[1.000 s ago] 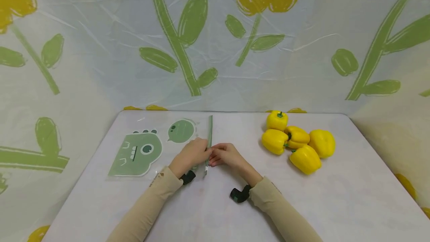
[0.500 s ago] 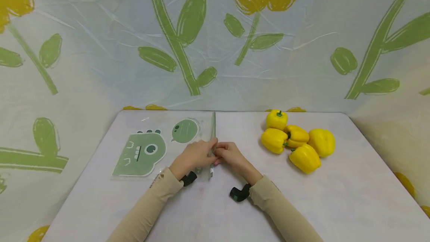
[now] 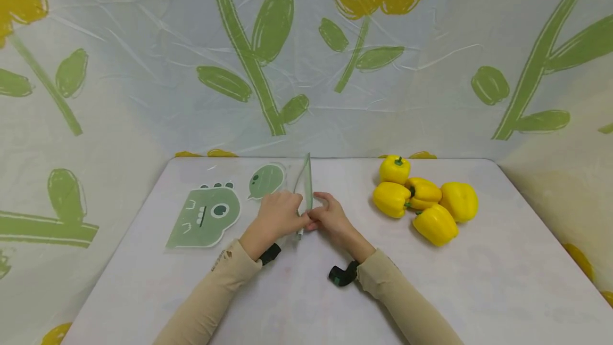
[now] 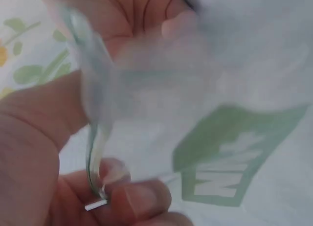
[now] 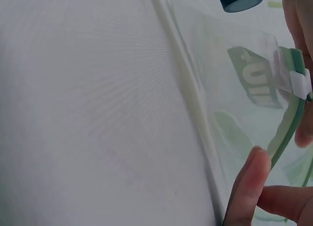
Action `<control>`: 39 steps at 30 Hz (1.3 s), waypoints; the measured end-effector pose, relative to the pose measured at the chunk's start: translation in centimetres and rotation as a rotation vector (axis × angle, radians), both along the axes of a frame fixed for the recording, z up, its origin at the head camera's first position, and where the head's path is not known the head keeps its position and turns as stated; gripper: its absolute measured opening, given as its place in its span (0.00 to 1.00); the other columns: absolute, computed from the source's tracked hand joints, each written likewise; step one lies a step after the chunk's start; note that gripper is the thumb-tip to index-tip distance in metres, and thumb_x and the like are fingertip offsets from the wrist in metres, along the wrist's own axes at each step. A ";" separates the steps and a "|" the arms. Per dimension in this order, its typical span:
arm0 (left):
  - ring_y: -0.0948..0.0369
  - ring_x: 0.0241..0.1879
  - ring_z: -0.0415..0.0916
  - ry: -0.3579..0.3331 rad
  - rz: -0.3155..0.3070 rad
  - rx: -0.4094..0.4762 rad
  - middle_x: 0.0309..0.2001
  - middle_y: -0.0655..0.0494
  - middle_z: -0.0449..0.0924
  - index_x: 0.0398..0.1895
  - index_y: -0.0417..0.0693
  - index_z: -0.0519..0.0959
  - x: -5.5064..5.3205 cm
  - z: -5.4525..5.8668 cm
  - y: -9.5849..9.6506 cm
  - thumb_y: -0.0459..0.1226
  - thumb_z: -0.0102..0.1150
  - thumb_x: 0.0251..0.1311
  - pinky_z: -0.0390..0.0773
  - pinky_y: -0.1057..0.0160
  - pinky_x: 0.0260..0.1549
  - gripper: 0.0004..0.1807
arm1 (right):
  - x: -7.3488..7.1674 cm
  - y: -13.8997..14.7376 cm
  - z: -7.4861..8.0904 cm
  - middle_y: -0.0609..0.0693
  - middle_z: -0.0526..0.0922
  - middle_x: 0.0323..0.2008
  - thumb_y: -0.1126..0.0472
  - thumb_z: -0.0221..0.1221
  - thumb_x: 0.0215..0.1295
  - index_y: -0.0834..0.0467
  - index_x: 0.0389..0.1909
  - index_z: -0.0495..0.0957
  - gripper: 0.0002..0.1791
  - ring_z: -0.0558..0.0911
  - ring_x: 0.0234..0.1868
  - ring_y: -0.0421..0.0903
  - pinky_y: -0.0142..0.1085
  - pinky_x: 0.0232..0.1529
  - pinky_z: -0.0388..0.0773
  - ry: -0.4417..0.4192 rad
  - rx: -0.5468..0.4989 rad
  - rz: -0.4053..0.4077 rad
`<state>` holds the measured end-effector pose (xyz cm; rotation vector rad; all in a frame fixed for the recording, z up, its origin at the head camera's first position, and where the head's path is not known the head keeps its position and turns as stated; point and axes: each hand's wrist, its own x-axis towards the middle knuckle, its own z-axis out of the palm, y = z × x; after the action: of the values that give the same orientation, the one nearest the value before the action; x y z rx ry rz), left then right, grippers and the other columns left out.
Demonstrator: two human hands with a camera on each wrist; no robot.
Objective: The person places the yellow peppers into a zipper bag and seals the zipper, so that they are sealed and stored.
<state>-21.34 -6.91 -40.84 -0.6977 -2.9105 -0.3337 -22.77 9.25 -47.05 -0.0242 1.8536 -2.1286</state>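
Observation:
A clear slider zip bag (image 3: pixel 203 217) with a green monster print lies on the table, its printed face toward the left. Its green-edged mouth (image 3: pixel 308 180) stands up on the right side, the two edges parted near the far end. My left hand (image 3: pixel 278 217) grips the mouth edge from the left, fingers curled. From the right, my right hand (image 3: pixel 332 222) pinches the same edge near its front part, index finger raised. A white slider (image 5: pixel 299 84) sits on the green zip track in the right wrist view, beside the left hand. The bag partly hides the fingertips.
Several yellow bell peppers (image 3: pixel 435 225) lie in a cluster at the right of the white table (image 3: pixel 383 302). Black wrist cameras (image 3: pixel 342 276) hang under both wrists. A flower-printed curtain (image 3: pixel 431 95) encloses the back and sides.
The bag has shifted a little to the right with my left hand. Its mouth edges have spread apart at the far end. My right index finger has lifted away from the thumb.

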 end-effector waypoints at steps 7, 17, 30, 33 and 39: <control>0.58 0.15 0.64 0.024 0.083 -0.018 0.15 0.56 0.66 0.20 0.49 0.69 0.6 0.7 0.6 0.44 0.63 0.50 0.64 0.59 0.13 0.14 | -0.2 0.1 -0.1 0.52 0.82 0.21 0.79 0.52 0.62 0.59 0.70 0.61 0.35 0.81 0.19 0.43 0.33 0.25 0.79 0.047 -0.050 -0.099; 0.59 0.15 0.64 0.025 0.057 0.063 0.16 0.56 0.66 0.23 0.47 0.71 1.0 1.1 0.8 0.43 0.60 0.50 0.62 0.61 0.13 0.11 | -0.3 0.3 0.1 0.50 0.82 0.25 0.73 0.50 0.66 0.71 0.66 0.66 0.27 0.80 0.21 0.40 0.30 0.28 0.79 0.018 0.009 -0.022; 0.60 0.14 0.60 -0.016 0.029 0.086 0.15 0.56 0.66 0.20 0.47 0.70 0.9 1.1 0.5 0.40 0.61 0.52 0.61 0.62 0.13 0.12 | -1.2 6.0 5.6 0.65 0.83 0.34 0.59 0.55 0.73 0.65 0.60 0.73 0.20 0.79 0.25 0.50 0.36 0.28 0.78 0.436 0.549 -0.005; 0.62 0.14 0.57 -0.013 0.022 0.089 0.14 0.57 0.64 0.19 0.48 0.69 0.8 0.9 0.4 0.40 0.61 0.52 0.59 0.63 0.12 0.12 | -1.2 8.6 7.4 0.61 0.83 0.35 0.59 0.57 0.71 0.63 0.55 0.77 0.17 0.80 0.31 0.53 0.39 0.33 0.78 0.588 0.725 -0.136; 0.63 0.14 0.53 -0.005 0.013 0.088 0.13 0.59 0.61 0.18 0.48 0.68 0.6 0.7 0.2 0.39 0.61 0.52 0.56 0.65 0.12 0.13 | -1.1 14.0 9.0 0.63 0.82 0.41 0.57 0.59 0.69 0.67 0.53 0.77 0.18 0.80 0.42 0.59 0.51 0.46 0.77 0.661 0.945 -0.232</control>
<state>-20.70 -6.67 -40.16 -0.6656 -2.8833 -0.4604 -23.88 23.27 -38.01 -0.3387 3.2034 -1.2002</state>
